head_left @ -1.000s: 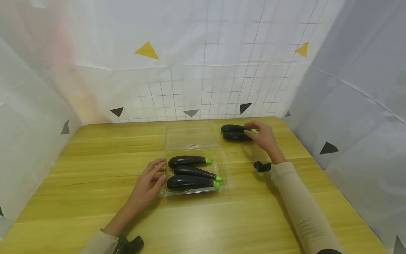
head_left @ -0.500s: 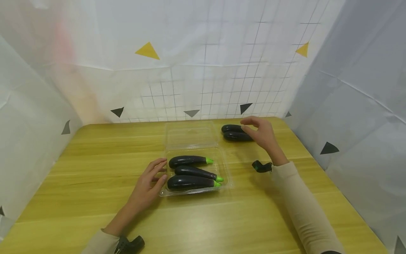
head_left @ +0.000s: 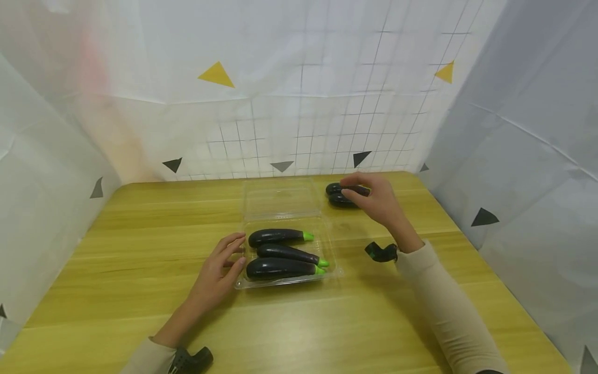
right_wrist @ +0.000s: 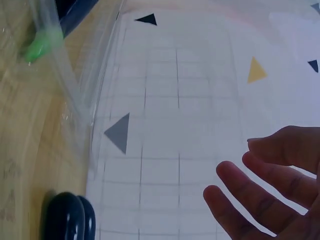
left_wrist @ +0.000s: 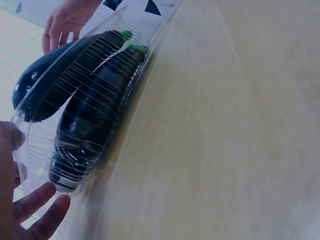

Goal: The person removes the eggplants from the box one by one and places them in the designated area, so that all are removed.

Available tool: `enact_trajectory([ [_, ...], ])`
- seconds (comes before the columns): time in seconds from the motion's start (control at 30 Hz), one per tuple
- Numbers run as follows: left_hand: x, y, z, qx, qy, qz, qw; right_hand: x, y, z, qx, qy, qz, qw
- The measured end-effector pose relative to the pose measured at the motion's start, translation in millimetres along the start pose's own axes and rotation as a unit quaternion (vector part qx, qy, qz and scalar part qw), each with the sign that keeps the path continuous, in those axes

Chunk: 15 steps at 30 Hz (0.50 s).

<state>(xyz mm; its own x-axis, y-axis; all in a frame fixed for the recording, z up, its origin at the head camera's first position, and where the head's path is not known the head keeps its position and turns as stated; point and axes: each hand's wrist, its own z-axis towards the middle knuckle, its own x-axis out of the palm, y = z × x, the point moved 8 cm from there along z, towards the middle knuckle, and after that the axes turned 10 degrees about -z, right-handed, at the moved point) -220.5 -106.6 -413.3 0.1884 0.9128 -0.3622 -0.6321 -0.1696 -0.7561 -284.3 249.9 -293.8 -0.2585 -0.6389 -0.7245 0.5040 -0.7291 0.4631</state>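
Note:
A clear plastic clamshell container (head_left: 333,244) lies on the table with its lid (head_left: 281,200) folded back. Three dark eggplants (head_left: 280,268) with green stem ends lie side by side in it. At the container's left side, my left hand (head_left: 212,278) rests with spread, slightly bent fingers; in the left wrist view its fingertips (left_wrist: 47,187) touch the clear wall. Two more eggplants (head_left: 341,200) lie together at the back right. My right hand (head_left: 380,202) hovers over them, hiding their stem ends. Thumb and fingers are apart, with nothing between them in the right wrist view.
The wood-grain table (head_left: 140,259) meets a white sheet (head_left: 280,124) with grid lines and triangle marks at the back. Grey-white sheets (head_left: 528,156) stand at both sides. A dark camera mount (head_left: 380,252) sits at my right wrist.
My right hand has drawn back slightly from the two eggplants, then shifted left over them. The left hand, the container and all the eggplants have stayed in place.

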Motion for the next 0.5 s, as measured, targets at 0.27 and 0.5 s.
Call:
enact_trajectory([
  [0.27,0.2,0.4,0.4,0.005,0.0,-0.002,1.0,8.9,26.1,-6.2,-0.013,0.03,0.027,0.9991],
  [0.5,0.7,-1.3,0.4,0.009,0.0,-0.003,1.0,17.1,44.6,-11.8,-0.034,0.053,0.049,0.9968],
])
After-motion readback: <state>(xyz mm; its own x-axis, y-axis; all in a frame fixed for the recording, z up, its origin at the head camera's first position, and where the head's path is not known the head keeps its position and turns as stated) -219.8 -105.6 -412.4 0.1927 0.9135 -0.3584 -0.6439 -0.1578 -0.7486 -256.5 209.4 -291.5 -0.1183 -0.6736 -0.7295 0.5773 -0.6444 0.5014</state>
